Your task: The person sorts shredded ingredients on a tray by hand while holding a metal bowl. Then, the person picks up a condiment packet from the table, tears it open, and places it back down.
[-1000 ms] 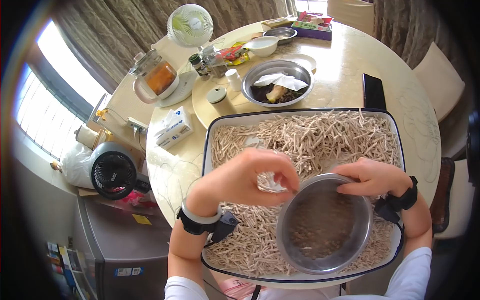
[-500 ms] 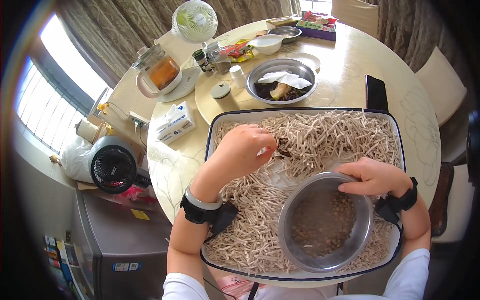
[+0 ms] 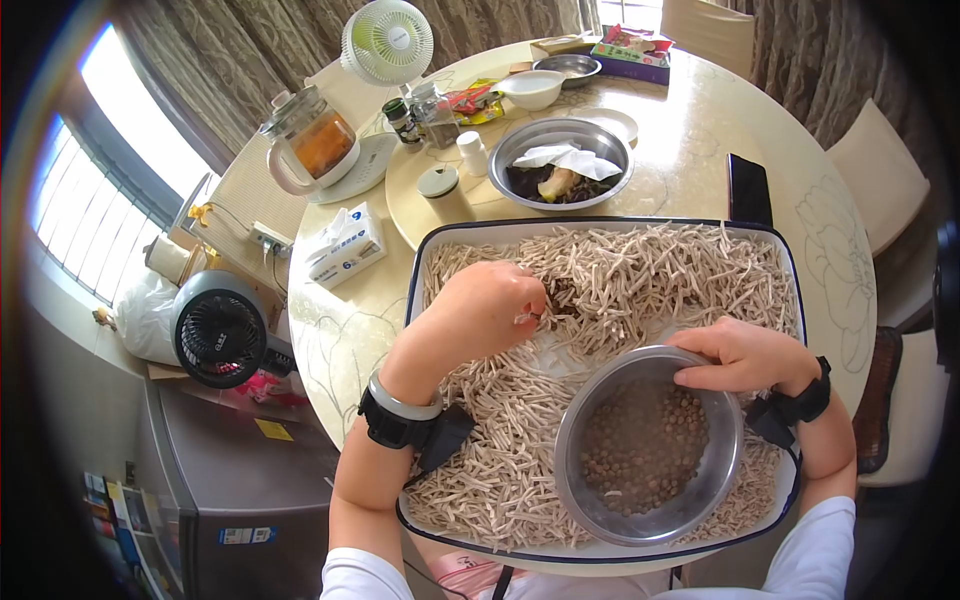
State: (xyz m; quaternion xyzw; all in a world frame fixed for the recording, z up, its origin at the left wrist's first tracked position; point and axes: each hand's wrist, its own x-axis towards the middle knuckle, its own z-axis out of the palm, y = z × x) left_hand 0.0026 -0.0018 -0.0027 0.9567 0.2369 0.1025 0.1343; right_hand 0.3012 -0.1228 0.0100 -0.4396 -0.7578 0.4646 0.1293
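A rimmed white tray (image 3: 417, 285) with a dark edge is spread with thin, pale, stick-like strips (image 3: 500, 440). My left hand (image 3: 490, 305) is over the upper left of the strips, its fingers curled together; what they hold, if anything, is hidden. Dark bits show among the strips beside its fingertips. My right hand (image 3: 735, 352) grips the upper right rim of a metal bowl (image 3: 572, 440), thumb inside and fingers over the edge. Many small, round, brown pieces (image 3: 650, 440) lie in cloudy liquid inside it. The bowl rests over the strips at the tray's lower right.
Beyond the tray stands another metal bowl (image 3: 500, 155) with dark contents and white tissue. A black phone (image 3: 749, 188) lies by the tray's far right corner. Left of it are a lidded jar (image 3: 445, 195), a tissue pack (image 3: 347, 247) and a glass kettle (image 3: 318, 145).
My left hand has turned and curled its fingers at the same area of strips. My right hand and the bowl hold nearly the same place; the view has shifted slightly.
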